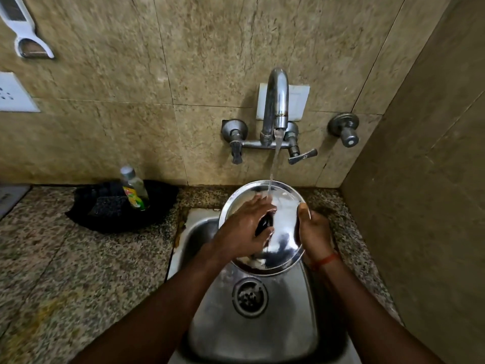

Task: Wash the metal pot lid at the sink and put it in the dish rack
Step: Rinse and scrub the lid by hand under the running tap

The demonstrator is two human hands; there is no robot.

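Note:
A round shiny metal pot lid is held tilted over the steel sink, under a stream of water running from the wall tap. My right hand grips the lid's right rim, thumb on top. My left hand lies across the lid's face with its fingers spread around the dark knob in the middle. The water lands on the lid's upper part, just past my left fingertips. No dish rack is in view.
A black tray on the granite counter at the left holds a dish soap bottle and a dark scrub pad. The sink drain is below the lid. A tiled wall closes in on the right.

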